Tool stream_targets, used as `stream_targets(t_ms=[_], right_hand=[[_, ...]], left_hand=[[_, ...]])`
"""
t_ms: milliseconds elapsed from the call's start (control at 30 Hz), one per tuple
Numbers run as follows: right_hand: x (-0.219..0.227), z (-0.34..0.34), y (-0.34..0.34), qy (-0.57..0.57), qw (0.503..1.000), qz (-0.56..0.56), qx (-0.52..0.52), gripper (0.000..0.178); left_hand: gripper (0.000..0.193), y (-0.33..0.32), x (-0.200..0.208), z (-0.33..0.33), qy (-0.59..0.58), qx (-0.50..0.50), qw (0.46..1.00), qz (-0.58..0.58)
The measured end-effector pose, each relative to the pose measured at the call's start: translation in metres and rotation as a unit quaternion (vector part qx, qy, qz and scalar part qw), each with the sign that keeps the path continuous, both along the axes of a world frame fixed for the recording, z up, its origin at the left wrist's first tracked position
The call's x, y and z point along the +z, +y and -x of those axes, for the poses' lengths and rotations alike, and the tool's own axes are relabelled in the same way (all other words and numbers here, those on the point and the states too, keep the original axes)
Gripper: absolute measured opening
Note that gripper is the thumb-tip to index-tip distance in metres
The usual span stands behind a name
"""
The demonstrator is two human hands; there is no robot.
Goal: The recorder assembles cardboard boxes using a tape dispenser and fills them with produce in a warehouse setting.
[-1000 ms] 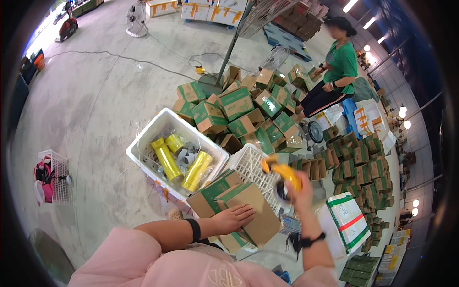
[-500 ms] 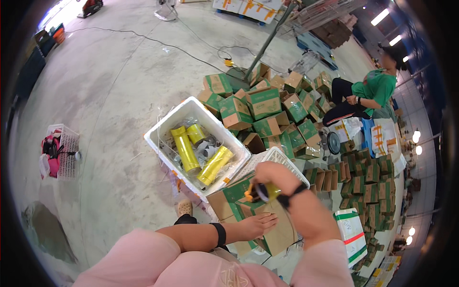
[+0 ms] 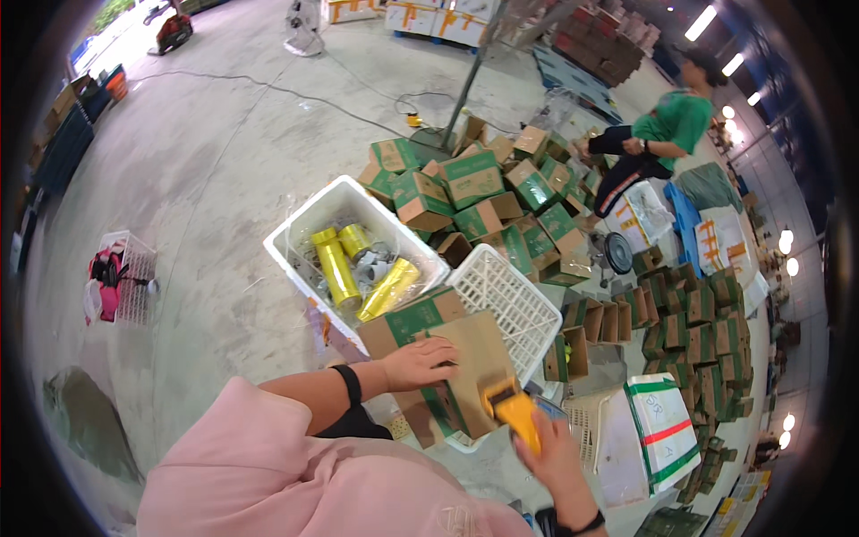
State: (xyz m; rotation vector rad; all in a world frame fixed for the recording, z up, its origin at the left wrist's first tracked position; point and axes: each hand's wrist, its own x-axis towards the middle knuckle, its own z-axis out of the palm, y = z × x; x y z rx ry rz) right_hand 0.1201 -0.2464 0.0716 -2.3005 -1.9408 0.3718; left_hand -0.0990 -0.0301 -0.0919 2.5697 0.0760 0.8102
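A brown and green cardboard box [image 3: 483,353] lies in front of me, with its flaps folded over on top. My left hand [image 3: 420,364] rests on it with the fingers stretched out flat. At the box's right edge, my right hand [image 3: 555,456] grips a yellow-orange tape dispenser [image 3: 517,421], whose dark end touches or nearly touches the cardboard. Just beyond, a white foam box [image 3: 309,215] contains yellow cylinders [image 3: 335,268] that look like stacked tape rolls, along with loose grey rings.
Right of the box sits a white plastic crate [image 3: 514,309]. Green and brown cartons [image 3: 474,183] are heaped beyond, near a metal pole [image 3: 470,85]. A person in a green shirt [image 3: 676,121] is at the far right. A lidded foam box [image 3: 662,430] stands at the near right.
My right hand has come down and nearer from above the box to its right edge, with the tape dispenser. My left hand has shifted up and left on the cardboard.
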Motion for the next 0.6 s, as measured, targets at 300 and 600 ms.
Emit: stream_targets(t_ms=[300, 600], right_hand=[[-0.163, -0.017, -0.042, -0.005, 0.984, 0.128, -0.126, 0.052], [-0.084, -0.083, 0.058, -0.026, 0.962, 0.214, -0.166, 0.047]], left_hand=[[0.04, -0.008, 0.018, -0.019, 0.046, 0.005, 0.999, -0.013], [0.063, 0.028, 0.053, 0.023, 0.332, 0.017, 0.9, 0.284]])
